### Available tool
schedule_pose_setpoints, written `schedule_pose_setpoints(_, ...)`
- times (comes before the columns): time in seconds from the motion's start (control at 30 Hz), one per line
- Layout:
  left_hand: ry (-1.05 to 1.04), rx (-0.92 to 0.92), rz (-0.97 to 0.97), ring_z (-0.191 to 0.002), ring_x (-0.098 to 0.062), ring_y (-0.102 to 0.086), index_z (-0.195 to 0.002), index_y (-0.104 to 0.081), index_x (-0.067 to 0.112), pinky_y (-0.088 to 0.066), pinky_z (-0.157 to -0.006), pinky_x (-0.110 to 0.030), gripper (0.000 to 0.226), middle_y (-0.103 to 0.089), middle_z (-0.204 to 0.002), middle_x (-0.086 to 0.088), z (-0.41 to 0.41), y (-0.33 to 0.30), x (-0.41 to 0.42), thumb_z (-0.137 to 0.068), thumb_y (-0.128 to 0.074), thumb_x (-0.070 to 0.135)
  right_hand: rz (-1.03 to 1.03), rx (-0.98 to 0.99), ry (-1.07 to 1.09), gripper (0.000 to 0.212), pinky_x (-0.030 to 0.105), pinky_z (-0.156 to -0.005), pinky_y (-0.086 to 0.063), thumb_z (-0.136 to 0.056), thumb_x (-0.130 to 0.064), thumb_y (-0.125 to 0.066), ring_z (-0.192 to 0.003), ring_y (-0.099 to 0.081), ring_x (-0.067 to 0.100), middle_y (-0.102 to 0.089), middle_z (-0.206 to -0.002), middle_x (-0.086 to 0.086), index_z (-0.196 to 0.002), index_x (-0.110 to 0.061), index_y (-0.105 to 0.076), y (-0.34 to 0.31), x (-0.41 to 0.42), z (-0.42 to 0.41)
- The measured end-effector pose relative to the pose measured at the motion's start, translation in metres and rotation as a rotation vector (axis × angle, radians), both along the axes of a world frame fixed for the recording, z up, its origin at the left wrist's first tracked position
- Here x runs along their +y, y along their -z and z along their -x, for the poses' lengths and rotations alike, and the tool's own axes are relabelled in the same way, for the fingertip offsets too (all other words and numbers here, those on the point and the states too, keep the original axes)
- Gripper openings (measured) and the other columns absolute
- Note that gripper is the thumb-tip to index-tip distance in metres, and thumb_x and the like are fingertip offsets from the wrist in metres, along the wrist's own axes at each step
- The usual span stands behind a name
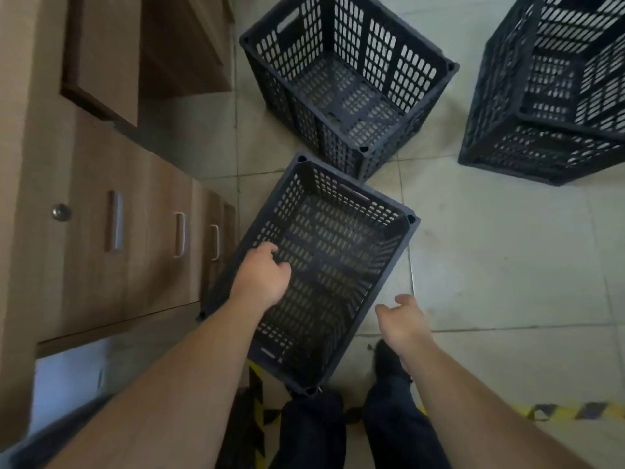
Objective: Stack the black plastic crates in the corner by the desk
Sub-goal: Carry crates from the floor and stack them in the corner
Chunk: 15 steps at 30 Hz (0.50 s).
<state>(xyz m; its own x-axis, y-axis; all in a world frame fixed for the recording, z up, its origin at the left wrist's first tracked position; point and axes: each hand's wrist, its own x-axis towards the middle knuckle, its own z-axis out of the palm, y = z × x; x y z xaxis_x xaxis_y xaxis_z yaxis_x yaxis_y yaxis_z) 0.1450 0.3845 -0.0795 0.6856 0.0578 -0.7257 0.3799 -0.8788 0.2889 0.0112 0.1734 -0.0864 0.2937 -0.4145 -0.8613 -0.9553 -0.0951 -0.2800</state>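
Note:
Three black slotted plastic crates are in view on the tiled floor. The nearest crate [338, 252] sits just in front of my legs, beside the wooden desk drawers [135, 238]. My left hand [262, 275] grips its left long rim, fingers curled over the edge. My right hand [404, 321] hovers open just outside its right wall, apart from it. A second crate [348, 79] stands upright farther ahead. At the upper right a third crate [548, 93] appears to sit on another one.
The wooden desk with drawer handles and a round lock [61, 211] runs along the left. Yellow-black hazard tape [558, 412] crosses the floor near my feet. My dark shoe [387, 362] is beside the near crate. Open tiles lie to the right.

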Motion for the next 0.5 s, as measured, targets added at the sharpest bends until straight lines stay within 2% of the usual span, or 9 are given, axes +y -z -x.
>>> schedule_pose_setpoints(0.07,0.008,-0.017,-0.028,-0.136,-0.032,-0.056,-0.157,-0.047,0.020,-0.047,-0.112,-0.045,0.055,-0.052,-0.155,-0.008,-0.012,0.017,0.007,-0.104,-0.056,0.031,0.000,0.028,0.009,0.059,0.035,-0.089,-0.047,-0.103,-0.027,-0.053,-0.121,-0.056,0.032,-0.054,-0.145,0.013,-0.157,-0.016,-0.033,0.018,0.006,0.003)
schedule_pose_setpoints(0.17,0.041,-0.024,-0.075,-0.137,-0.034,-0.056,-0.158,-0.045,0.018,-0.049,-0.114,-0.050,0.058,-0.053,-0.154,-0.010,-0.027,0.043,0.014,-0.103,-0.058,0.031,-0.005,0.049,0.027,0.060,0.040,-0.098,-0.047,-0.102,-0.028,-0.054,-0.128,-0.054,0.035,-0.054,-0.148,0.013,-0.157,-0.016,-0.032,0.048,0.011,0.006)
schedule_pose_setpoints(0.27,0.058,-0.045,-0.123,-0.141,-0.036,-0.051,-0.161,-0.040,0.020,-0.047,-0.116,-0.054,0.061,-0.046,-0.157,-0.010,-0.035,0.066,0.019,-0.104,-0.060,0.030,0.000,0.044,0.023,0.062,0.038,-0.092,-0.048,-0.102,-0.031,-0.055,-0.121,-0.057,0.033,-0.057,-0.143,0.013,-0.157,-0.014,-0.032,0.073,0.013,0.003)
schedule_pose_setpoints(0.37,0.063,-0.076,-0.154,-0.150,-0.036,-0.040,-0.166,-0.032,0.020,-0.041,-0.121,-0.055,0.068,-0.036,-0.164,-0.011,-0.042,0.084,0.023,-0.104,-0.061,0.029,-0.001,0.029,0.049,0.062,0.032,-0.081,-0.044,-0.103,-0.030,-0.055,-0.099,-0.054,0.023,-0.059,-0.138,0.012,-0.157,-0.013,-0.032,0.093,0.014,-0.003)
schedule_pose_setpoints(0.43,0.045,-0.081,-0.188,-0.148,-0.038,-0.043,-0.164,-0.035,0.017,-0.043,-0.119,-0.055,0.068,-0.040,-0.163,-0.012,-0.049,0.097,0.028,-0.104,-0.062,0.032,0.005,0.028,0.045,0.054,0.030,-0.071,-0.047,-0.102,-0.028,-0.054,-0.088,-0.057,0.019,-0.064,-0.127,0.011,-0.151,-0.012,-0.040,0.104,0.015,-0.005)
schedule_pose_setpoints(0.5,-0.012,-0.059,-0.211,-0.138,-0.039,-0.055,-0.157,-0.045,0.016,-0.050,-0.112,-0.056,0.063,-0.052,-0.154,-0.013,-0.056,0.107,0.032,-0.101,-0.063,0.036,0.018,0.033,0.016,0.038,0.031,-0.065,-0.052,-0.102,-0.027,-0.054,-0.082,-0.061,0.018,-0.067,-0.115,0.008,-0.137,-0.013,-0.051,0.113,0.017,-0.005)
